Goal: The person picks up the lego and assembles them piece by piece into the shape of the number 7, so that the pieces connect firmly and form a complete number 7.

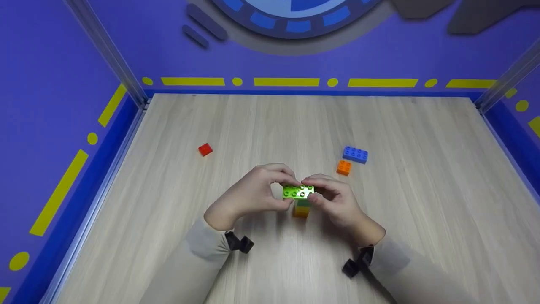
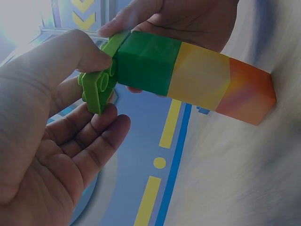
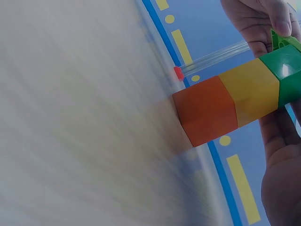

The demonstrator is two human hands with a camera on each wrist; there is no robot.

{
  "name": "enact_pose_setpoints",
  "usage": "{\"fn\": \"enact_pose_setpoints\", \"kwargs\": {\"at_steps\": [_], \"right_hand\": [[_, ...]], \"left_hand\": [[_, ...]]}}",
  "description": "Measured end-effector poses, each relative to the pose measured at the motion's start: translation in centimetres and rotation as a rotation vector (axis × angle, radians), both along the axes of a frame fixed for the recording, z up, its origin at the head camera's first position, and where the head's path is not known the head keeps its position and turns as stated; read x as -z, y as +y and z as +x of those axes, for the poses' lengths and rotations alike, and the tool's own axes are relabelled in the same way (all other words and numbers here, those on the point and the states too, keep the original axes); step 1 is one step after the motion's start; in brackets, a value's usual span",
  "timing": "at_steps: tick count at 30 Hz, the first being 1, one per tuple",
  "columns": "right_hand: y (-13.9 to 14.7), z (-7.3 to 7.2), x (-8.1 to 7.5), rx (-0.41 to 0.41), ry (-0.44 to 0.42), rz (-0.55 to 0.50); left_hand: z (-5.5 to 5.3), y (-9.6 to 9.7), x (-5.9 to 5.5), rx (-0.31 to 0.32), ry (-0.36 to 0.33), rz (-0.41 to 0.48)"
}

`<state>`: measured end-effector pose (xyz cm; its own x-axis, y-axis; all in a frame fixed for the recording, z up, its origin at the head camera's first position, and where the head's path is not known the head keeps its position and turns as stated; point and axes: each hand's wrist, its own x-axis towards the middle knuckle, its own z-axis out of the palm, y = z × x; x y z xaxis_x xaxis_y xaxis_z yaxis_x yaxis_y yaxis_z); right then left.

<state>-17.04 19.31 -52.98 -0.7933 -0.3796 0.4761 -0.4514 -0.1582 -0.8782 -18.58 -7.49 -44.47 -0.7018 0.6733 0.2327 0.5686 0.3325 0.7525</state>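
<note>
A bright green building brick (image 1: pixel 292 192) with two rows of studs lies crosswise on top of a small brick tower. Below it are a dark green brick (image 2: pixel 148 61), a yellow brick (image 2: pixel 201 75) and an orange brick (image 3: pixel 207 110), which stands on the table. My left hand (image 1: pixel 253 192) pinches the bright green brick's left end, which juts out past the tower, between thumb and fingers. At its right end, directly over the tower, my right hand (image 1: pixel 335 198) grips the same brick with thumb and index finger.
On the wooden table (image 1: pixel 168 202), a small red brick (image 1: pixel 205 149) lies at the left. A blue brick (image 1: pixel 355 154) and an orange brick (image 1: pixel 344 167) lie close together beyond my right hand. Blue-purple panels (image 1: pixel 295 63) wall the back and sides.
</note>
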Motion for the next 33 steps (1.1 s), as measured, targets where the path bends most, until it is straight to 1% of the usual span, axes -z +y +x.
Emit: {"fn": "enact_pose_setpoints", "kwargs": {"at_steps": [5, 11, 17, 24, 30, 33], "right_hand": [[0.04, -0.07, 0.03, -0.01, 0.006, -0.008], [0.06, -0.05, 0.04, -0.022, -0.001, -0.01], [-0.12, -0.35, -0.06, -0.059, 0.001, -0.046], [-0.11, -0.51, 0.08, -0.111, 0.016, -0.092], [-0.18, -0.41, -0.16, -0.1, -0.019, -0.052], [-0.12, -0.38, -0.24, -0.088, -0.021, -0.034]], "left_hand": [[0.03, -0.11, 0.2, -0.005, -0.042, 0.027], [0.05, -0.15, 0.43, -0.011, -0.074, 0.042], [-0.03, 0.01, 0.55, -0.028, -0.072, 0.035], [-0.22, 0.07, 0.6, -0.013, -0.073, 0.032], [-0.21, -0.07, 0.36, -0.014, -0.082, 0.028], [-0.27, -0.11, 0.21, -0.007, -0.085, 0.016]]}}
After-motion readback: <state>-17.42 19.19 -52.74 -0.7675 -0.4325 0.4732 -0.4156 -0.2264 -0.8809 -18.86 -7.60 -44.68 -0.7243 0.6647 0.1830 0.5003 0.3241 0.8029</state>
